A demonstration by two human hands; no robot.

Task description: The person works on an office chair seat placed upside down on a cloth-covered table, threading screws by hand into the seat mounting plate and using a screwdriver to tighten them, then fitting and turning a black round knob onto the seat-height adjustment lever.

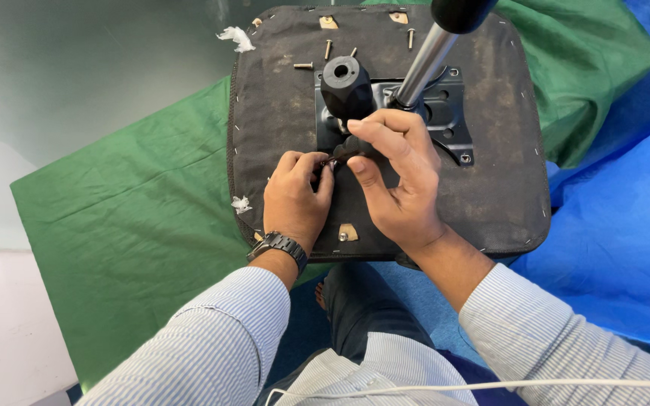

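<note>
Landmark: the metal mounting plate (445, 113) on the upturned chair seat (280, 98).
Left hand (295, 199): just below the plate's near-left corner, fingertips pinched together on a small dark part (331, 162).
Right hand (396, 177): over the plate's near edge, fingers curled onto the same part from above.
Black knob (345, 86): at the plate's left, above both hands.
Loose screws (328, 49): beyond the plate.

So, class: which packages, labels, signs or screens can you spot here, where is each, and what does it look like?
None in view: only the upturned seat base, loose bolts, green cloth and blue sheet around the left hand and right hand.
</note>
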